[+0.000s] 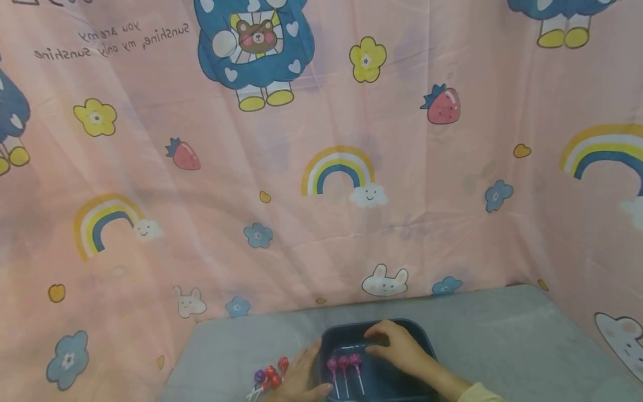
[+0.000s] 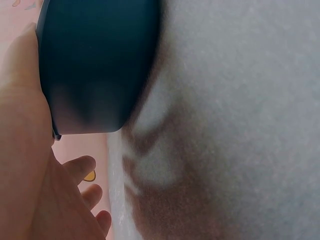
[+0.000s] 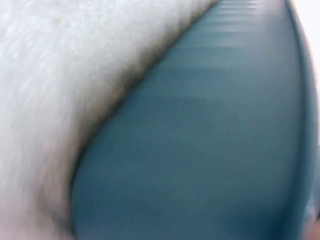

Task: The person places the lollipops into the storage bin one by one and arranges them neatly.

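Observation:
A dark blue tray (image 1: 389, 385) stands on the grey cloth, with three pink-purple lollipops (image 1: 344, 364) lying side by side in its left part, sticks toward me. My left hand (image 1: 300, 375) lies against the tray's left side, thumb over the rim. In the left wrist view the tray's outer wall (image 2: 100, 65) shows beside this hand (image 2: 30, 150), its other fingertips extended past the corner. Over the tray, to the right of the lollipops, is my right hand (image 1: 399, 349), thumb and fingers apart with nothing between them. The right wrist view shows mostly the tray's blurred outer wall (image 3: 200, 135).
Several red and purple lollipops (image 1: 271, 375) lie on the cloth just left of my left hand. The grey cloth (image 1: 507, 346) spreads out to the tray's right. Behind it hangs a pink curtain (image 1: 321, 234) with printed rainbows and flowers.

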{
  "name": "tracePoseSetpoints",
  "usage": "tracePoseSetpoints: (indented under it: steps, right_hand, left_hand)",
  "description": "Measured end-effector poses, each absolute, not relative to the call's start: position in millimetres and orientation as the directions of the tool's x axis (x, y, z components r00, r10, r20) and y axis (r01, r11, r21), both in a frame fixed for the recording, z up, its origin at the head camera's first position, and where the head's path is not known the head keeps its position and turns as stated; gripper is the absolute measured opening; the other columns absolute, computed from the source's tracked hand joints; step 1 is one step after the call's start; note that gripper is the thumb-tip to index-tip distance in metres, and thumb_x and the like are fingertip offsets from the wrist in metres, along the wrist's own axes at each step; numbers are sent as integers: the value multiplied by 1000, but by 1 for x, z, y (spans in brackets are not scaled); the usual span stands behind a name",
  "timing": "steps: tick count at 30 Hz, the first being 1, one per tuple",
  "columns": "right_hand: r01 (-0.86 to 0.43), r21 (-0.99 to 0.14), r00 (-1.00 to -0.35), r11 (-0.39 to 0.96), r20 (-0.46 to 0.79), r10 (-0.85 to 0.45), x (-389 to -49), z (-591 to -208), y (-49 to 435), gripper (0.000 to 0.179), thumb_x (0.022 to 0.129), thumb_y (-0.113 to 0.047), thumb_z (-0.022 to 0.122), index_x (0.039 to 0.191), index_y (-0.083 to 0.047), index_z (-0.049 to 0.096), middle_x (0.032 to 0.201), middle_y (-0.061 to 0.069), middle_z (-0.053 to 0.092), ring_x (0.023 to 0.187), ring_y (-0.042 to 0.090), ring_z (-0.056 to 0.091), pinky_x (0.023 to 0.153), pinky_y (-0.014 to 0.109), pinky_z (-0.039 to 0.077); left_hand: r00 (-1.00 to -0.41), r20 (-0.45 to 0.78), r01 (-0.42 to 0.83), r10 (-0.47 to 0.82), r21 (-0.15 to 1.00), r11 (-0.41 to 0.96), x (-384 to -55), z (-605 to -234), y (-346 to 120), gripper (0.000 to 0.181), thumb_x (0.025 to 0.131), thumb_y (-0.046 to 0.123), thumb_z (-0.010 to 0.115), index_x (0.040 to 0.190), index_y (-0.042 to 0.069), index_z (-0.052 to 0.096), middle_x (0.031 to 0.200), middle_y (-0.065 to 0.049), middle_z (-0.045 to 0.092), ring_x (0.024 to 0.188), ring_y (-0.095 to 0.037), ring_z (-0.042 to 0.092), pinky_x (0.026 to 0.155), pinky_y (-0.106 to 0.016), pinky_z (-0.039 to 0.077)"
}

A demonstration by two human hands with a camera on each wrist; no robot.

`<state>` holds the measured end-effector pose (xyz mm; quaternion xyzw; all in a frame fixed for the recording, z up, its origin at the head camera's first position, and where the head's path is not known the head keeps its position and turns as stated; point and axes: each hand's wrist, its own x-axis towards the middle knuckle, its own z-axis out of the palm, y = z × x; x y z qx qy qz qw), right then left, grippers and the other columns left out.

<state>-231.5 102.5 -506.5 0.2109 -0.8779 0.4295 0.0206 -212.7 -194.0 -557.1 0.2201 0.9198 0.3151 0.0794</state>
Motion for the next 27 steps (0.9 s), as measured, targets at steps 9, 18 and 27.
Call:
tracePoseSetpoints:
  steps: [9,18,27]
  right_hand:
    - [-398,-746,-915,534,279,-292,-220,-485,138,30,84,-35,67,108,-17,65,106,-3,63,96,21,61,76,23,48]
    - [-347,-746,-938,568,282,-202,-202,-481,179,26,87,-36,65,109,-23,64,110,-5,61,94,8,56,72,22,45]
    - [-268,-757,-963,597,183,-199,-185,-505,216,35,87,-35,64,116,-16,62,111,5,60,88,-2,53,67,19,45]
  left_hand:
    - [-882,-3,373,470,606,703,-211,-545,-192,86,86,51,58,152,30,8,154,-17,27,138,-53,22,94,-78,27]
    - [-883,-16,361,469,616,701,-206,-537,-190,85,86,50,58,152,28,8,154,-19,27,138,-54,21,93,-79,27]
    - [-884,-8,367,467,607,705,-209,-545,-192,87,86,51,59,152,29,8,154,-18,27,138,-54,22,94,-78,27]
